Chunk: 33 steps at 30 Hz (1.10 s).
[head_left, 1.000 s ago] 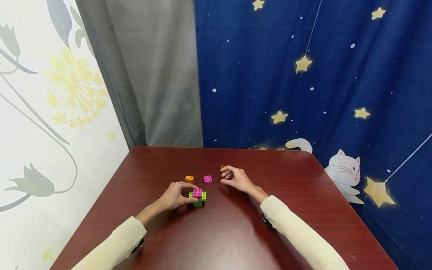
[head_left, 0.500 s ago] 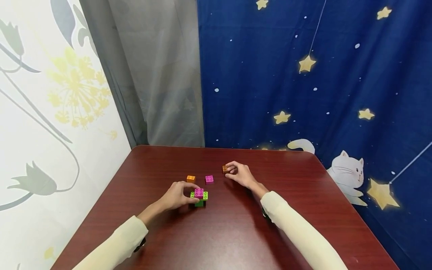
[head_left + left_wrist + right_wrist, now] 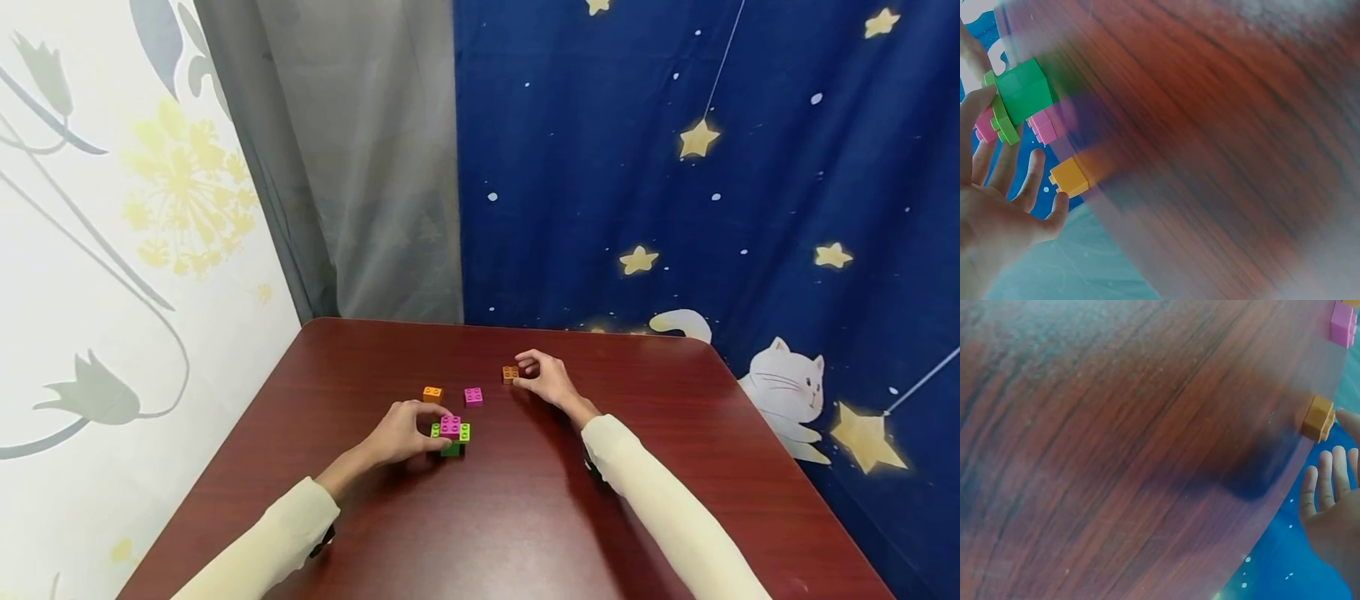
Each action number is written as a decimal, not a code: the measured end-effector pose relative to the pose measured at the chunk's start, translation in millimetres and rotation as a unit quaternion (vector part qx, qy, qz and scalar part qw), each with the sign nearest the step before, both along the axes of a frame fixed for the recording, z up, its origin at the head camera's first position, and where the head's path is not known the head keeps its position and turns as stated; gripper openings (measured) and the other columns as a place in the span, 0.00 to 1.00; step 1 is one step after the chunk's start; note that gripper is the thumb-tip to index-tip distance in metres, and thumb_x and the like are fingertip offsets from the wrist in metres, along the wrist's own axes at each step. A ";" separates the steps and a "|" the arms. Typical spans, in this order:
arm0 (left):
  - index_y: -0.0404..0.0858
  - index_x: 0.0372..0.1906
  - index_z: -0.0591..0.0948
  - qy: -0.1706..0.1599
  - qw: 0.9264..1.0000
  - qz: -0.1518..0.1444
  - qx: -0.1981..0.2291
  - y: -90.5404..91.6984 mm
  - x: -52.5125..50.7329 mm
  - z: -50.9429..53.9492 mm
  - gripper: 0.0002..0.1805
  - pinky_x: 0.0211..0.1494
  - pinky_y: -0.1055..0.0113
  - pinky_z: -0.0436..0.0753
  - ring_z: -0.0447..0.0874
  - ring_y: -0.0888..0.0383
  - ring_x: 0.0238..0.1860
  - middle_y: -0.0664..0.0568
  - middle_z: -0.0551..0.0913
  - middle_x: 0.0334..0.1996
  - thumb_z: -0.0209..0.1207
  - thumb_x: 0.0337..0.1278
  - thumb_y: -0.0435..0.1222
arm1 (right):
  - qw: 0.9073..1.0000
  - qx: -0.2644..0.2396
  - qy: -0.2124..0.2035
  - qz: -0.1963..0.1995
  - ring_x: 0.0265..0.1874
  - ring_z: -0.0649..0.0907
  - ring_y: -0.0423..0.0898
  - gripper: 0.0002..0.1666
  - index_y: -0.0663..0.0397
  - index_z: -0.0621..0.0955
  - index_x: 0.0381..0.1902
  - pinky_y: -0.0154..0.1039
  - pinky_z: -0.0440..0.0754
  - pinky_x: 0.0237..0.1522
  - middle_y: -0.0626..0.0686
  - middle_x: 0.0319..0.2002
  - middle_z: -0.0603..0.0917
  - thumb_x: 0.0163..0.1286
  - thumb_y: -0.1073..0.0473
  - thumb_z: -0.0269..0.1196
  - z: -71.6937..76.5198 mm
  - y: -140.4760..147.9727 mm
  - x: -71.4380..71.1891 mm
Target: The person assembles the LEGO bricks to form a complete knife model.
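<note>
A dark-blue star-printed curtain (image 3: 570,167) hangs at the far side, from twelve to two o'clock. Before it stands the reddish wood-grain table (image 3: 525,517); I take twelve as the direction away from the person.

The left hand (image 3: 401,433) is at nine o'clock of the stack of toy bricks (image 3: 450,432): thumb and index finger pinch it, while the other fingers are spread. The right hand (image 3: 551,382) is at three o'clock of the brown-orange four-stud brick (image 3: 511,375). Its fingers are apart and softly bent, with the thumb tip by the brick's four o'clock corner; whether the thumb touches it, I cannot tell.

The stack has a green brick (image 3: 1022,90) below, a lime-green studded piece (image 3: 1004,119) across it, and a pink brick on top. From this stack, a loose pink four-stud brick (image 3: 473,397) lies at one o'clock, an orange brick (image 3: 432,393) at eleven, and the brown-orange one between one and two, farther away.

One second ago the right fingers covered most of the brown-orange brick; now its whole top is visible. The left hand's pinch looks the same. For the work in hand, I judge that the stack is kept steady, while the brown-orange brick is not yet grasped.
</note>
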<state>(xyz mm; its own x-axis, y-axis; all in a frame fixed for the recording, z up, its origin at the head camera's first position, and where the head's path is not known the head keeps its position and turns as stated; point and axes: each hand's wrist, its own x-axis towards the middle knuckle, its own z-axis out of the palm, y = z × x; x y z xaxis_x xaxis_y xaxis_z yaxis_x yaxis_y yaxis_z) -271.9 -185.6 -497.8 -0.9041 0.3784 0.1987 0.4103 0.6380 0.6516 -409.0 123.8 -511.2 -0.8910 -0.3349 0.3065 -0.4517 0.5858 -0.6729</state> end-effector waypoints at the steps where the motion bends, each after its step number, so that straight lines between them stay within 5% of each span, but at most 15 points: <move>1: 0.49 0.49 0.89 0.000 1.000 -0.001 0.002 0.8 -0.3 0.3 0.19 0.54 0.54 0.84 0.82 0.60 0.45 0.61 0.89 0.43 0.79 0.51 0.44 | 1.000 0.004 -0.003 -0.003 0.46 0.88 0.55 0.28 0.63 0.83 0.57 0.50 0.84 0.54 0.58 0.48 0.89 0.60 0.65 0.78 -0.4 0.9 -1.1; 21: 0.49 0.50 0.89 -0.021 1.000 0.016 0.004 -0.2 -0.3 0.0 0.20 0.55 0.58 0.82 0.83 0.59 0.46 0.62 0.88 0.44 0.79 0.50 0.45 | 0.998 0.036 -0.059 -0.009 0.48 0.88 0.56 0.33 0.62 0.80 0.64 0.49 0.84 0.54 0.60 0.53 0.88 0.61 0.65 0.77 -7.5 -8.9 -15.5; 33: 0.49 0.51 0.89 -0.022 1.000 0.014 0.007 0.1 0.7 1.1 0.21 0.55 0.58 0.83 0.82 0.61 0.45 0.61 0.88 0.44 0.79 0.50 0.44 | 0.998 0.036 -0.052 0.009 0.46 0.88 0.54 0.31 0.60 0.83 0.61 0.47 0.85 0.52 0.58 0.46 0.88 0.60 0.63 0.79 -6.1 -3.6 -4.9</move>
<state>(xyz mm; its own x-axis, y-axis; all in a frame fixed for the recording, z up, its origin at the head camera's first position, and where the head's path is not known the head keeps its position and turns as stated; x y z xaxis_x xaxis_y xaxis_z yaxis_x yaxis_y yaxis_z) -271.2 -185.5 -496.7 -0.9225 0.3497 0.1634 0.3627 0.6404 0.6771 -413.9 120.2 -517.2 -0.9100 -0.3700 0.1869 -0.3930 0.6267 -0.6729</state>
